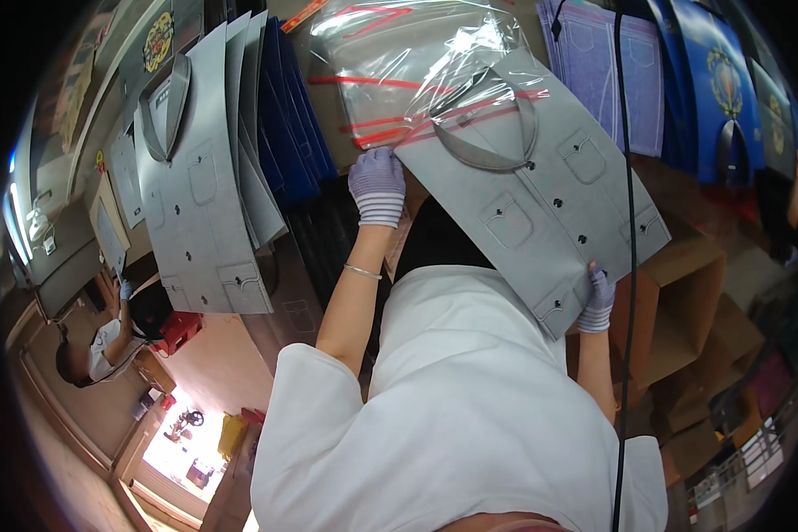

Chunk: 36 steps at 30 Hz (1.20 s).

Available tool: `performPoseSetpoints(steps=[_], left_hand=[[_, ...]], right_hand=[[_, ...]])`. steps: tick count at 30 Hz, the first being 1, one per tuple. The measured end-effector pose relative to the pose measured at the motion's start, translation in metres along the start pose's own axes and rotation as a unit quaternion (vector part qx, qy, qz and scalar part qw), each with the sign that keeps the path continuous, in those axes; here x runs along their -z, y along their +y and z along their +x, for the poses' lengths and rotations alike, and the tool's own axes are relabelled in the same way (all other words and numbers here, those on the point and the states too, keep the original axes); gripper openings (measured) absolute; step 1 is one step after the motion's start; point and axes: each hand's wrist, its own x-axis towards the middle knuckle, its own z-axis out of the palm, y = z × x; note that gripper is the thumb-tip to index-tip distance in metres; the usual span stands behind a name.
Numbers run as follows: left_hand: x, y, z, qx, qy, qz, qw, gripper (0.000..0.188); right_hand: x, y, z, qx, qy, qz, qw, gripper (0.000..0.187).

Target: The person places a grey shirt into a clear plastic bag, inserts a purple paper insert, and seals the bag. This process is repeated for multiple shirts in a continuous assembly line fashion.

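Observation:
A flat grey shirt-shaped panel (541,191), with a raised collar, pockets and dark buttons, is tilted in front of me. My right hand (597,301), in a lilac knit glove, grips its lower right edge, thumb on the front and the other fingers mostly hidden. Clear plastic bags (381,53) with red strips lie at the far side, and one sheet overlaps the panel's collar end. My left hand (378,184), also gloved, has its fingers closed at the near corner of the bags, beside the panel's upper left edge.
More grey shirt-shaped panels (206,177) stand at the left, next to dark blue ones (284,115). Purple panels (603,75) and blue ones (723,80) are at the far right. A black cable (627,222) hangs before the panel. Cardboard boxes (674,310) sit at right; another person (106,346) is at left.

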Motion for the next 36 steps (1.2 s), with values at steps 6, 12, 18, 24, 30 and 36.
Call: performPoseSetpoints(steps=[6,12,18,24,30,36], left_hand=[[0.017,0.025,-0.013,-0.064,0.08,-0.088,0.991,0.008],[0.023,0.005,-0.002,0.007,0.05,-0.22,0.974,0.008],[0.034,0.02,-0.009,-0.114,0.053,-0.108,0.986,0.008],[0.019,0.029,-0.024,-0.171,0.029,-0.081,0.982,0.01],[-0.005,-0.005,-0.005,0.158,-0.104,-0.436,0.88,0.019],[-0.033,-0.004,0.066,0.367,-0.217,-0.7,0.574,0.031]], right_hand=[[0.002,0.021,0.003,0.07,0.056,-0.038,0.995,0.048],[0.006,-0.003,0.003,-0.022,0.036,-0.031,0.999,0.047],[0.022,0.021,0.008,0.021,0.062,-0.074,0.995,0.045],[0.001,0.015,0.011,0.057,0.049,-0.043,0.996,0.037],[-0.019,0.031,0.025,0.014,0.023,-0.017,1.0,0.038],[-0.046,0.034,0.03,-0.281,-0.133,-0.157,0.937,0.04]])
